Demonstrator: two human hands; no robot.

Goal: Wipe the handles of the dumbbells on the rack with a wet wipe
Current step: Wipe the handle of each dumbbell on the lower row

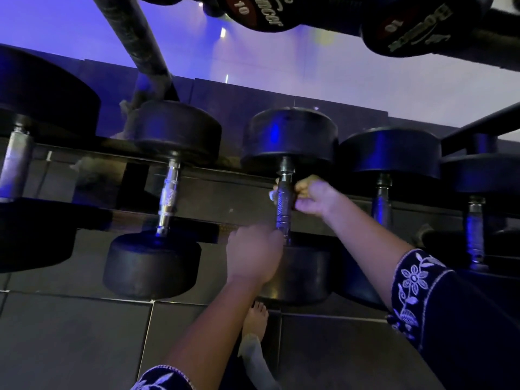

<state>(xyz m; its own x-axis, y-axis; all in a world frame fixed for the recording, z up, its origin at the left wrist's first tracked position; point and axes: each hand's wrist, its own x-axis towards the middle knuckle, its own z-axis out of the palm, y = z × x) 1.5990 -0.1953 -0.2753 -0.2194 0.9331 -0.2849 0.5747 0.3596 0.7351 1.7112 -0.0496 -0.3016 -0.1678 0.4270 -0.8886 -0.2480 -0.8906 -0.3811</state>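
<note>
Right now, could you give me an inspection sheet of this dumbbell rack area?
Surface: dark rack rail carrying a row of dumbbells.
Job's things: middle dumbbell, its handle, white wet wipe peeping out beside the fingers.
Clutter: nothing seen.
Hands: right hand grips the handle; left hand at its near end, grip unclear.
Cables: nothing seen.
Surroundings: tiled floor, bare foot, upper dumbbells marked 10, purple light.

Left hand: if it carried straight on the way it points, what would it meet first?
Probably the handle of the middle dumbbell, at its lower end, right ahead of the left hand; depth is unclear, so they may be touching.
</note>
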